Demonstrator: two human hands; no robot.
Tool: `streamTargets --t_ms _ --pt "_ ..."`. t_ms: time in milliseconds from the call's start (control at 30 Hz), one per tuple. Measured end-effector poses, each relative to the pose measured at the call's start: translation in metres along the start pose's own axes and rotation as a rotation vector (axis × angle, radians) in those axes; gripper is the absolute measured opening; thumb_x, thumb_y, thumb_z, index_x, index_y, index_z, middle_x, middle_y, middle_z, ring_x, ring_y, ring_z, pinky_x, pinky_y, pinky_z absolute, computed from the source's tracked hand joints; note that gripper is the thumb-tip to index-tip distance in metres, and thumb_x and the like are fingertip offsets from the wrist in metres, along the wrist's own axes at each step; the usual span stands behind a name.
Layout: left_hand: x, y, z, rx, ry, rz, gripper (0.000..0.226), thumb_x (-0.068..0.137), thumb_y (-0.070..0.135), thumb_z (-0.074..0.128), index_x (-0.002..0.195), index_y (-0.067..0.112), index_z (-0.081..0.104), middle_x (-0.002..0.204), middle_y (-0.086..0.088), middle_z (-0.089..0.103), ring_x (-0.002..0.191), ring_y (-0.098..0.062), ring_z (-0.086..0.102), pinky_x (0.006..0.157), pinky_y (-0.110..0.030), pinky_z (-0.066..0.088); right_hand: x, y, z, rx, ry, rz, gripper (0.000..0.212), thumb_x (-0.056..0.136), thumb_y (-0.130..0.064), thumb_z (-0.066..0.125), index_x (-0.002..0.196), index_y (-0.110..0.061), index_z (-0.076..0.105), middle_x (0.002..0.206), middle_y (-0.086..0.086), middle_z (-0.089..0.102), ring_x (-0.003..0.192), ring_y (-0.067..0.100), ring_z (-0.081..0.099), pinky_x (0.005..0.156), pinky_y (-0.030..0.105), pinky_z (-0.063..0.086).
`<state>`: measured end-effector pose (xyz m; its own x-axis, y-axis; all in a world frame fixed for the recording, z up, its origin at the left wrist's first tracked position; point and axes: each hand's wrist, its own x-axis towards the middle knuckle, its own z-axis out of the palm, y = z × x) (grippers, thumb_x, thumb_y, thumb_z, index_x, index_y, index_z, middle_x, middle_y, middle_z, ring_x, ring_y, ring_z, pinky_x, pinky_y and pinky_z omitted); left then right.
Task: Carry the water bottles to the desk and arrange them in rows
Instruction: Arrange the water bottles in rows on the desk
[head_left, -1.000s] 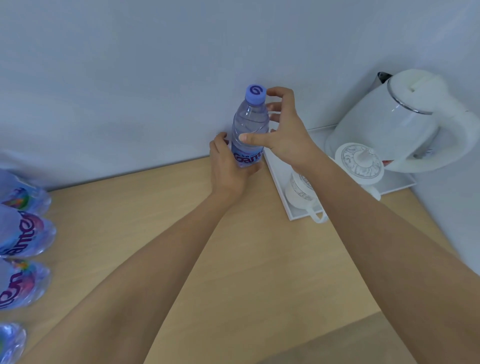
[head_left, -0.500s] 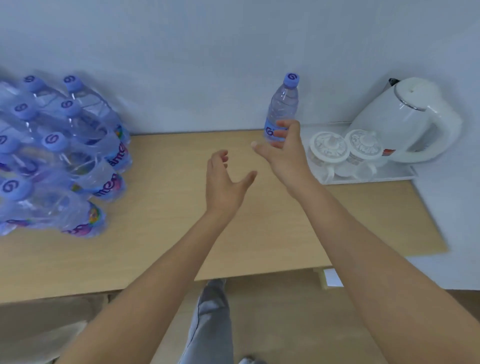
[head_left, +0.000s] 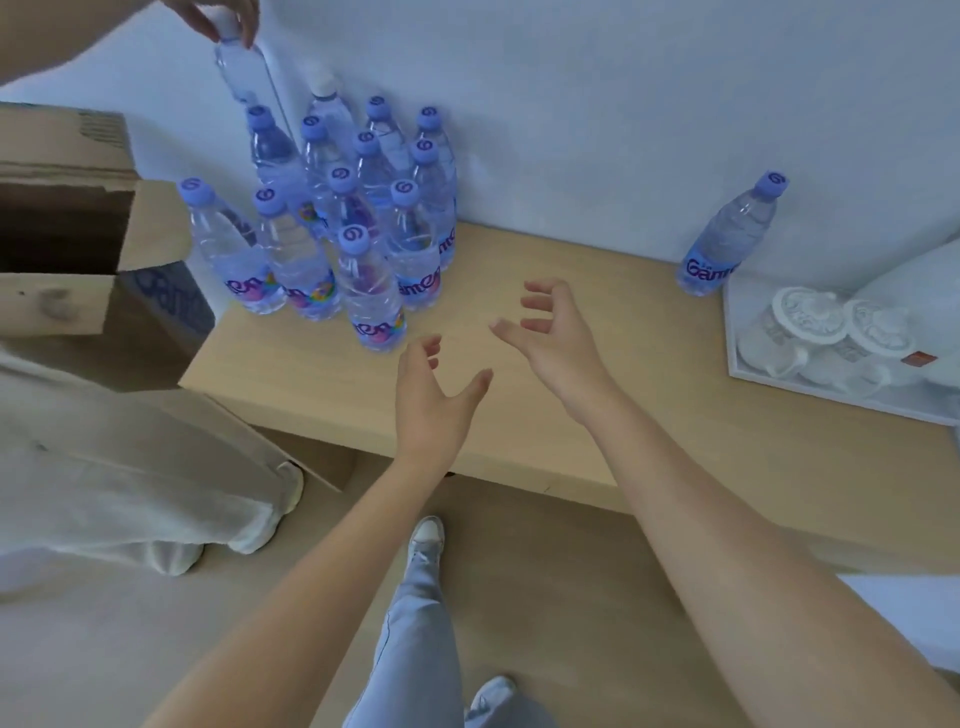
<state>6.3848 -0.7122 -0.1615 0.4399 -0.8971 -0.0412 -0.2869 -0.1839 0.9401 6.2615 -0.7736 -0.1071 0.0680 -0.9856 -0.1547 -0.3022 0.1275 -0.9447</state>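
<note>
Several clear water bottles (head_left: 343, 228) with purple caps stand bunched at the left end of the wooden desk (head_left: 519, 415), against the wall. One single bottle (head_left: 727, 239) stands apart at the back right, next to a tray. My left hand (head_left: 431, 400) and my right hand (head_left: 556, 332) hover over the desk's middle, fingers spread, holding nothing. Another person's hand (head_left: 218, 18) at the top left grips a further bottle (head_left: 241, 67) by its cap above the bunch.
An open cardboard box (head_left: 67, 228) sits left of the desk. A second person in light trousers (head_left: 130, 478) stands at the left. A white tray (head_left: 743, 374) with lidded cups (head_left: 831, 332) occupies the desk's right end. My legs and shoes are below.
My hands let go of the single bottle by the tray and drew back toward the desk's middle. The view swung left, bringing the bottle bunch, the box and the other person into sight.
</note>
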Motion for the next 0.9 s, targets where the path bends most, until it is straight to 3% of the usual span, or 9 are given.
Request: streamTargets --t_ms 200,267,400,533,600,700,767,833,900 --pt "0.039 -0.018 -0.049 0.031 0.085 -0.005 0.063 0.079 0.031 0.080 0.129 0.017 0.045 0.125 0.003 0.051 0.112 -0.013 0.050 0.096 -0.028 0.042 0.029 -0.022 0.067 0.023 -0.129 -0.038 0.055 0.082 -0.030 0.080 0.125 -0.028 0.047 0.114 -0.017 0.053 0.102 0.004 0.056 0.077 0.016 0.046" --pt "0.054 -0.027 -0.060 0.027 0.104 -0.020 0.063 0.078 0.029 0.080 0.129 0.018 0.044 0.124 0.005 0.048 0.113 -0.013 0.050 0.097 -0.029 0.042 0.039 -0.024 0.087 0.025 -0.162 -0.046 0.059 0.082 -0.027 0.080 0.131 -0.025 0.047 0.117 -0.014 0.053 0.107 0.009 0.056 0.086 0.019 0.048" --pt "0.082 -0.043 -0.073 0.020 0.108 -0.055 0.074 0.077 0.028 0.081 0.135 0.014 0.039 0.128 0.005 0.044 0.118 -0.016 0.048 0.099 -0.028 0.040 0.060 -0.025 0.119 -0.003 -0.230 -0.065 0.065 0.081 -0.023 0.082 0.134 -0.021 0.046 0.124 -0.009 0.055 0.118 0.016 0.055 0.103 0.039 0.048" --pt "0.106 -0.059 -0.074 0.013 0.071 -0.089 0.082 0.074 0.026 0.084 0.139 0.011 0.037 0.134 0.000 0.045 0.122 -0.018 0.046 0.102 -0.031 0.041 0.078 -0.018 0.137 -0.059 -0.213 -0.097 0.071 0.076 -0.021 0.084 0.137 -0.017 0.047 0.137 0.002 0.052 0.123 0.015 0.052 0.103 0.033 0.045" --pt "0.115 -0.063 -0.071 -0.021 0.042 -0.082 0.080 0.072 0.022 0.085 0.137 0.018 0.039 0.128 0.009 0.047 0.119 -0.007 0.048 0.098 -0.022 0.041 0.084 -0.013 0.143 -0.061 -0.212 -0.090 0.073 0.073 -0.019 0.087 0.134 -0.017 0.048 0.137 0.002 0.052 0.123 0.012 0.051 0.103 0.031 0.044" --pt "0.125 -0.067 -0.063 -0.083 0.004 -0.005 0.071 0.068 0.006 0.085 0.119 0.035 0.045 0.109 0.034 0.058 0.100 0.018 0.055 0.079 -0.001 0.041 0.091 -0.008 0.148 -0.023 -0.221 -0.063 0.074 0.068 -0.018 0.090 0.131 -0.016 0.050 0.134 0.002 0.056 0.121 0.014 0.056 0.105 0.037 0.047" --pt "0.131 -0.070 -0.059 -0.109 -0.030 0.001 0.068 0.068 0.003 0.084 0.124 0.021 0.051 0.114 0.021 0.064 0.103 0.008 0.061 0.083 -0.010 0.047 0.095 -0.004 0.150 -0.002 -0.231 -0.074 0.073 0.066 -0.018 0.091 0.127 -0.015 0.052 0.128 0.004 0.061 0.117 0.015 0.061 0.103 0.040 0.049" --pt "0.135 -0.071 -0.055 -0.138 -0.052 0.009 0.071 0.069 0.006 0.083 0.131 0.009 0.049 0.122 0.000 0.064 0.111 -0.010 0.063 0.092 -0.031 0.052 0.097 -0.001 0.149 0.016 -0.235 -0.080 0.071 0.066 -0.019 0.091 0.125 -0.016 0.054 0.122 0.000 0.066 0.112 0.013 0.064 0.100 0.039 0.051" --pt "0.134 -0.071 -0.054 -0.142 -0.031 0.020 0.071 0.068 0.010 0.080 0.131 0.008 0.049 0.122 -0.003 0.064 0.111 -0.014 0.063 0.094 -0.037 0.052 0.097 0.001 0.148 0.034 -0.237 -0.082 0.068 0.066 -0.019 0.091 0.124 -0.018 0.056 0.118 -0.004 0.069 0.108 0.009 0.065 0.098 0.034 0.053"
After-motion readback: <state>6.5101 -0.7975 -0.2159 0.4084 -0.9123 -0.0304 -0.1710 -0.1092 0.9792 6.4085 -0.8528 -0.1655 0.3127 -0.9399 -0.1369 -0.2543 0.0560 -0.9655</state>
